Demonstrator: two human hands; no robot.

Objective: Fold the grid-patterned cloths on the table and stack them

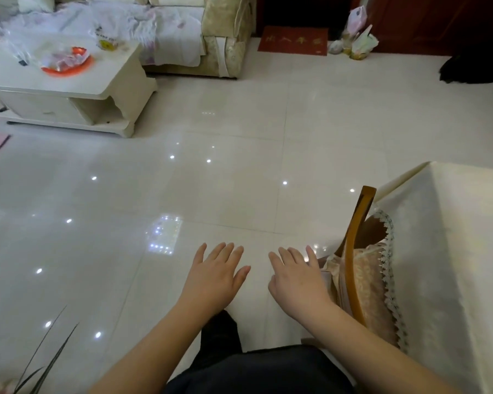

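Both my arms are stretched out in front of me over the glossy white tiled floor (pixel 225 172), palms down. My left hand (pixel 214 277) has its fingers straight and slightly spread, holding nothing. My right hand (pixel 296 280) is just beside it, a small gap between the two, its fingers also extended and fanned, with the thumb tucked a little under the palm; it has hold of nothing either. Neither hand touches anything that I can see; they hang in the air above the floor. Just to the right of my right hand stands a wooden chair (pixel 356 251) with a pinkish patterned cushion (pixel 367 288), pushed in against the table (pixel 453 251), which is draped in a cream tablecloth with a lace-trimmed edge. Only the near corner and side of that table show, at the right edge of the view, and no grid-patterned cloths appear on the part I can see; whether they lie further along its top I cannot tell. Below my arms are my dark trousers (pixel 256 371). Far off to the upper left sits a white coffee table (pixel 69 86) with a red dish (pixel 69 62) on it, a sofa (pixel 182 29) behind, and a red doormat (pixel 293 41) near the door.
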